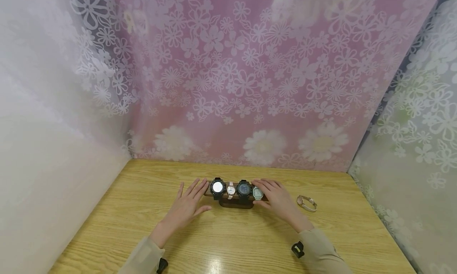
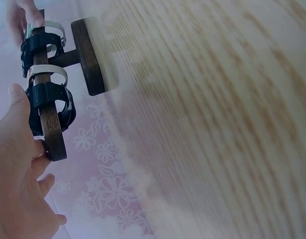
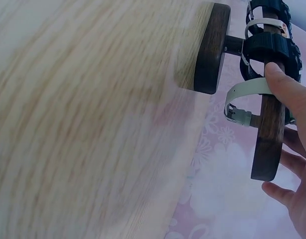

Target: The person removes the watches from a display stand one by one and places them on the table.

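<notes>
Two hands at a stand with four watches

The wooden watch stand (image 1: pixel 235 204) is in the lower middle of the head view, its base standing on the table (image 1: pixel 228 242). Four watches sit in a row along its bar. From the left side of the frame they are: a big black watch with a bright face (image 1: pixel 217 187), a small watch with a pale strap (image 1: pixel 231 190), another big black watch with a dark face (image 1: pixel 244 188), and a pale green watch (image 1: pixel 258 193).

The left hand (image 1: pixel 185 206) is at the left end of the bar. Its fingers are extended and loose, with the thumb spread away, so it does not grasp anything; in the left wrist view the fingers come against the end of the bar. The right hand (image 1: pixel 276 196) lightly holds the right end of the bar between thumb and fingers, about the pale green watch (the thumb is clearly seen on the wood in the right wrist view).

To the right of this hand, a loose watch (image 1: pixel 300 200) lies on the table, well apart from the stand. Both arms enter from the bottom of the frame in beige sleeves (image 1: pixel 323 248). Behind the table hangs a pink cloth with white flowers (image 1: pixel 235 67).
</notes>
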`<action>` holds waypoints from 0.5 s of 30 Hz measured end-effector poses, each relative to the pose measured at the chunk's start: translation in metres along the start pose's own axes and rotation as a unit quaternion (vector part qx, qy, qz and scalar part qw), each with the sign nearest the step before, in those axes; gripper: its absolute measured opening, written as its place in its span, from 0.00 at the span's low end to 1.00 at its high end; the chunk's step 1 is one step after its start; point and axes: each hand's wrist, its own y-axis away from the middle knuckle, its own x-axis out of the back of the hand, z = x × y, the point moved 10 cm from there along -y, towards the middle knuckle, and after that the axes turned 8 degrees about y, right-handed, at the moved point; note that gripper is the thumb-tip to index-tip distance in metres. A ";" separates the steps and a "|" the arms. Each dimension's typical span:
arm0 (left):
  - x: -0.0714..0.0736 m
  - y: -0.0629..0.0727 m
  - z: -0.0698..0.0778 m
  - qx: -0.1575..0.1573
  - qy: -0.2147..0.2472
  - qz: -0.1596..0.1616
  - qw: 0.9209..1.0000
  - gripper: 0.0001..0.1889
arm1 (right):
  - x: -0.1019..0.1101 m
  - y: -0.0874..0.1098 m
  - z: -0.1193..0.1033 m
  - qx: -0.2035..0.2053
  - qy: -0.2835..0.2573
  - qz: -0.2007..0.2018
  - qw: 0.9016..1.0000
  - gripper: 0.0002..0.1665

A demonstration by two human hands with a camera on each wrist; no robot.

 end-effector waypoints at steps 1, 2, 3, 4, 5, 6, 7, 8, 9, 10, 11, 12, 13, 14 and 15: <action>0.000 0.000 0.000 0.000 0.002 0.000 1.000 0.42 | 0.001 0.000 0.000 0.002 0.001 0.003 1.000 0.42; -0.001 0.000 0.000 0.000 -0.001 0.000 1.000 0.42 | 0.002 0.001 -0.001 0.005 0.002 0.007 1.000 0.42; -0.001 0.000 0.000 -0.001 -0.003 0.000 1.000 0.42 | 0.004 0.001 -0.001 0.006 0.000 0.011 1.000 0.42; -0.001 0.000 0.000 -0.001 -0.005 -0.001 1.000 0.42 | 0.004 0.001 0.000 0.007 -0.001 0.013 1.000 0.42; -0.002 -0.001 0.000 -0.001 -0.007 -0.002 1.000 0.42 | 0.005 0.002 0.000 0.007 0.000 0.015 1.000 0.42; -0.003 -0.001 0.000 0.000 -0.010 -0.004 1.000 0.42 | 0.005 0.002 0.001 0.008 0.002 0.016 1.000 0.42; -0.003 -0.001 -0.001 0.000 -0.011 -0.005 1.000 0.42 | 0.005 0.002 0.001 0.009 0.006 0.016 1.000 0.42; -0.003 -0.001 -0.001 0.000 -0.014 -0.005 1.000 0.42 | 0.005 0.003 0.002 0.008 0.009 0.017 1.000 0.43; -0.003 0.000 -0.001 -0.001 -0.014 -0.004 1.000 0.42 | 0.004 0.003 0.003 0.008 0.011 0.016 1.000 0.43; -0.003 0.000 -0.001 -0.002 -0.014 -0.003 1.000 0.42 | 0.004 0.004 0.004 0.007 0.012 0.016 1.000 0.43; -0.003 0.000 -0.001 -0.003 -0.014 0.000 1.000 0.42 | 0.004 0.004 0.005 0.006 0.010 0.016 1.000 0.43; -0.003 0.000 -0.001 -0.005 -0.012 0.003 1.000 0.42 | 0.004 0.005 0.006 0.005 0.009 0.015 1.000 0.43; -0.002 0.000 -0.001 -0.007 -0.011 0.005 1.000 0.42 | 0.004 0.005 0.007 0.004 0.006 0.015 1.000 0.43; -0.002 0.001 -0.001 -0.008 -0.009 0.007 1.000 0.42 | 0.004 0.006 0.008 0.002 0.004 0.014 1.000 0.43; -0.002 0.001 -0.001 -0.008 -0.010 0.008 1.000 0.42 | 0.005 0.006 0.009 0.001 0.001 0.013 1.000 0.43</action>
